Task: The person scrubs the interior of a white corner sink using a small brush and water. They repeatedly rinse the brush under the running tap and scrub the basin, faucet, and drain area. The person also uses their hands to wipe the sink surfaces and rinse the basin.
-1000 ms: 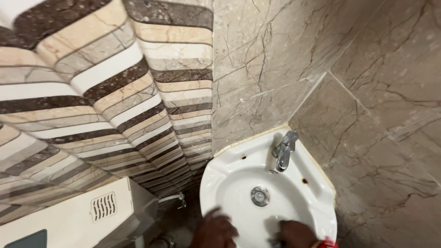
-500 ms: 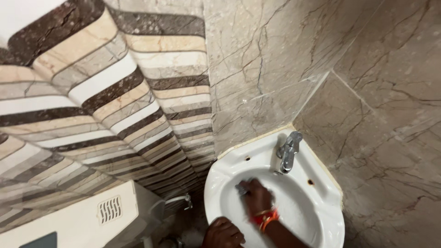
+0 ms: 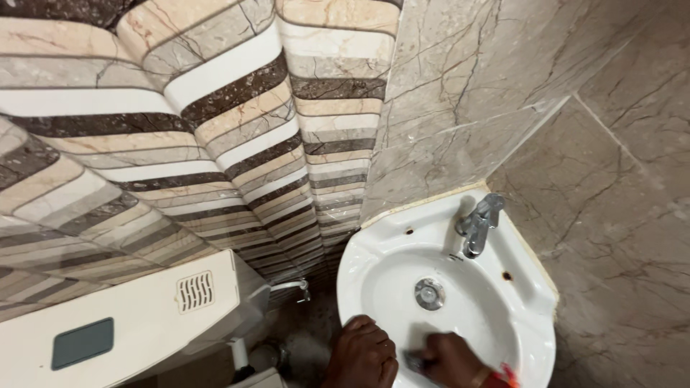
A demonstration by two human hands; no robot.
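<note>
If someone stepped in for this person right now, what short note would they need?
Left hand: resting on the front rim of the white corner sink, grip empty.
Right hand: inside the basin near the front, pressing a small dark thing, too blurred to name, against the bowl.
Drain and chrome tap sit beyond the hands; the tap shows no running water.
Rust-coloured spots remain on the rim near the tap.
Left: back of the basin, rim.

A white corner sink point(image 3: 374, 259) sat wedged between tiled walls, chrome tap point(image 3: 477, 224) at its back corner, drain point(image 3: 429, 294) central.
</note>
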